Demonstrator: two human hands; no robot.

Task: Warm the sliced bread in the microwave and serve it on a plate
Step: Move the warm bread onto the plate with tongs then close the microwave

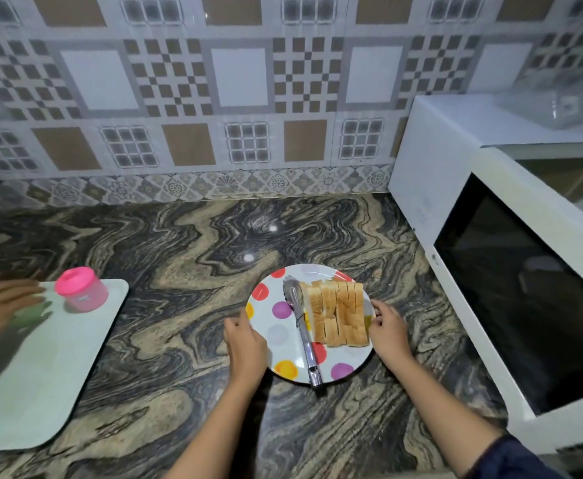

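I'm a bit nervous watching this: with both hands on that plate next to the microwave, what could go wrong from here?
1. The metal tongs lie on the polka-dot plate beside the sliced bread. If they go into the microwave too, they could spark.
2. The tongs' handle overhangs the plate's near rim, so it may slide off when the left hand and right hand lift the plate.

- Bare desk point(186, 257) lies open between tray point(41, 375) and plate point(276, 335), and back to the tiled wall point(241, 77).
- Microwave door point(525, 305) stands close on the plate's right.
- Pink-lidded jar point(81, 293) and another person's hand point(0, 302) occupy the tray's far end.
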